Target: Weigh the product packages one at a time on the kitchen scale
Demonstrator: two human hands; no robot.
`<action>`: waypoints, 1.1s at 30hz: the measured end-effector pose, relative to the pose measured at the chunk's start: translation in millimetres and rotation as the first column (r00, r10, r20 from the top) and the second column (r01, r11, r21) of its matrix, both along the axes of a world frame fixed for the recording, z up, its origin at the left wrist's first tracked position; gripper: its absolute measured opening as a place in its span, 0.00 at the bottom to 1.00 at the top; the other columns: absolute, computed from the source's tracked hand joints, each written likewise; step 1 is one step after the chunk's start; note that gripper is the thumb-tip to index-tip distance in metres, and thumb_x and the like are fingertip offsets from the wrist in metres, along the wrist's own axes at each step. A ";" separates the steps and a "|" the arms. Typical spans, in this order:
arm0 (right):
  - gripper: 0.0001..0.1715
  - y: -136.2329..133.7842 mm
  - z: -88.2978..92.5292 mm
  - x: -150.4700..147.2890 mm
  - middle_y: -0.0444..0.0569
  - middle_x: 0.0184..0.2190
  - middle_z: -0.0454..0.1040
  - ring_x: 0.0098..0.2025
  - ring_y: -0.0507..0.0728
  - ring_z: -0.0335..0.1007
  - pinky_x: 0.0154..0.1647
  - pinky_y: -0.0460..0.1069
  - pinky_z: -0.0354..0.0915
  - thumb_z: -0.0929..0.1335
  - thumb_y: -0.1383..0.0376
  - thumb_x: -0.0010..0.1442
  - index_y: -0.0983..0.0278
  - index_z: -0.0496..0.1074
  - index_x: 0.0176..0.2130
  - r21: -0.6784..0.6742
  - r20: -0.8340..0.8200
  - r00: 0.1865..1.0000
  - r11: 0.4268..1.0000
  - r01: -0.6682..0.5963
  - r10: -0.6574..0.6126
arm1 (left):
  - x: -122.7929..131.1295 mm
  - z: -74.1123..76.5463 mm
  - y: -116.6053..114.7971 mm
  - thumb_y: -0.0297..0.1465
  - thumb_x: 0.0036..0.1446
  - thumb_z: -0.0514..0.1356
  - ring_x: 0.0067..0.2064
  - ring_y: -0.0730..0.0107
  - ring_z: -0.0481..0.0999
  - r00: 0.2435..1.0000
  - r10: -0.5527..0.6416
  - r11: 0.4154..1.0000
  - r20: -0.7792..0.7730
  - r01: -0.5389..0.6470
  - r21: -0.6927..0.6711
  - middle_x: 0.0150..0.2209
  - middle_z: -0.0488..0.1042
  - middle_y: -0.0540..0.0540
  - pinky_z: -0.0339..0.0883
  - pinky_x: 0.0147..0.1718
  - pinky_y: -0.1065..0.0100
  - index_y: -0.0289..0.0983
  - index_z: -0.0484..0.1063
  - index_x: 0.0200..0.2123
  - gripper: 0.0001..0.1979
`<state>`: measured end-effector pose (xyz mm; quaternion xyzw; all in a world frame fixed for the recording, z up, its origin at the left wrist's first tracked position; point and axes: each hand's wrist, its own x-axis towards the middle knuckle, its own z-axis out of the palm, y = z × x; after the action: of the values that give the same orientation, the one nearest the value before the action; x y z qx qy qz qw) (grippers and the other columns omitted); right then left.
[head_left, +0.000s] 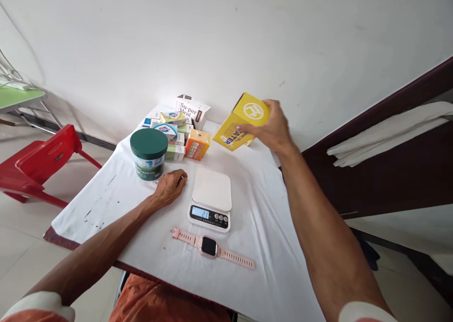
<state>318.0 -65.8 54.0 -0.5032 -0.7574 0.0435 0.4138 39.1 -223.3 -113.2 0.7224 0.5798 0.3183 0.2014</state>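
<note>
My right hand (274,126) grips a yellow box (238,124) with white and dark print, tilted above the far right of the table. Curled on the cloth, my left hand (171,186) rests between a green-lidded tub (148,154) and a white kitchen scale (212,190); its fingers are bent in, and whatever may be under them is hidden. The scale's platform bears nothing, and its lit display seems to read 21. In front of the scale lies a pink-strapped smartwatch (208,246), stretched out flat with its dark screen up.
Behind the tub several small boxes are piled, with an orange box (197,145) at their right and a white "Su-per Meal" box (193,109) against the wall. A white cloth (141,239) covers the table. A red chair (46,157) stands at the left.
</note>
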 end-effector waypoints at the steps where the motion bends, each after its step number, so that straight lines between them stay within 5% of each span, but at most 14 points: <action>1: 0.54 15.4 -7.1 -8.0 0.54 0.54 0.68 0.57 0.69 0.68 0.58 0.68 0.68 0.81 0.49 0.40 0.57 0.62 0.60 -0.031 0.004 0.999 0.998 0.052 -0.052 | 0.1 0.0 -0.1 0.31 0.66 0.53 0.34 0.65 0.75 1.000 -0.002 1.000 0.006 0.002 -0.004 0.33 0.79 0.45 0.61 0.34 0.66 0.37 0.75 0.43 0.11; 6: 0.55 66.1 -41.3 -45.7 0.56 0.55 0.68 0.58 0.70 0.65 0.62 0.66 0.65 0.80 0.50 0.37 0.59 0.62 0.59 -0.194 -0.029 0.988 0.971 0.142 -0.150 | 0.2 0.1 0.5 0.31 0.65 0.52 0.34 0.65 0.75 1.000 -0.002 1.000 0.024 0.002 -0.006 0.34 0.79 0.45 0.60 0.34 0.65 0.37 0.74 0.42 0.11; 16: 0.57 90.1 -66.2 -71.5 0.56 0.60 0.69 0.60 0.68 0.66 0.61 0.63 0.67 0.79 0.48 0.41 0.57 0.62 0.64 -0.395 -0.087 0.996 0.918 -0.015 -0.021 | 1.7 0.4 1.9 0.32 0.66 0.51 0.33 0.66 0.75 0.999 -0.006 0.999 0.034 0.008 -0.045 0.35 0.79 0.46 0.58 0.33 0.66 0.39 0.72 0.42 0.10; 20: 0.54 92.6 -55.5 -45.3 0.58 0.64 0.66 0.61 0.68 0.66 0.60 0.63 0.68 0.75 0.44 0.49 0.58 0.59 0.68 -0.421 -0.142 0.990 0.905 -0.062 0.001 | 2.1 0.7 2.5 0.33 0.67 0.51 0.32 0.67 0.74 0.999 -0.009 0.999 0.037 0.010 -0.043 0.35 0.79 0.46 0.58 0.33 0.66 0.39 0.72 0.42 0.11; 23: 0.46 100.6 -42.5 -11.8 0.61 0.63 0.66 0.61 0.67 0.67 0.63 0.63 0.65 0.70 0.44 0.56 0.61 0.61 0.66 -0.253 -0.145 0.984 0.966 0.059 -0.099 | 3.3 1.6 2.7 0.34 0.67 0.51 0.32 0.67 0.75 0.999 -0.003 0.999 0.036 0.005 -0.050 0.34 0.79 0.47 0.59 0.32 0.66 0.39 0.73 0.43 0.11; 26: 0.47 118.0 -35.6 22.2 0.64 0.65 0.64 0.67 0.72 0.58 0.68 0.67 0.55 0.74 0.51 0.50 0.64 0.63 0.64 -0.149 0.033 0.975 0.963 0.224 -0.221 | 4.5 2.4 2.8 0.35 0.67 0.51 0.31 0.66 0.75 1.000 0.006 0.998 0.018 -0.005 -0.055 0.33 0.79 0.47 0.60 0.32 0.66 0.40 0.73 0.43 0.12; 29: 0.55 137.7 -39.8 46.7 0.68 0.67 0.60 0.70 0.77 0.49 0.68 0.72 0.50 0.77 0.55 0.42 0.67 0.61 0.64 -0.202 0.184 0.940 0.925 0.322 -0.287 | 4.6 1.9 3.0 0.34 0.67 0.51 0.31 0.66 0.76 1.000 0.015 0.998 0.007 -0.014 -0.059 0.34 0.79 0.47 0.62 0.31 0.66 0.40 0.73 0.43 0.11; 33: 0.52 152.4 -52.9 61.8 0.68 0.66 0.61 0.70 0.79 0.48 0.64 0.77 0.51 0.77 0.55 0.42 0.64 0.62 0.62 -0.279 0.271 0.907 0.875 0.396 -0.323 | 4.4 0.5 3.7 0.34 0.67 0.52 0.30 0.68 0.76 1.000 0.019 0.998 0.009 -0.018 -0.066 0.34 0.80 0.47 0.62 0.30 0.67 0.41 0.73 0.43 0.10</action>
<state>379.8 86.5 1.1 -0.6991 -0.6725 0.0359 0.2402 43.5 -219.6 -112.7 0.7085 0.5957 0.3042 0.2248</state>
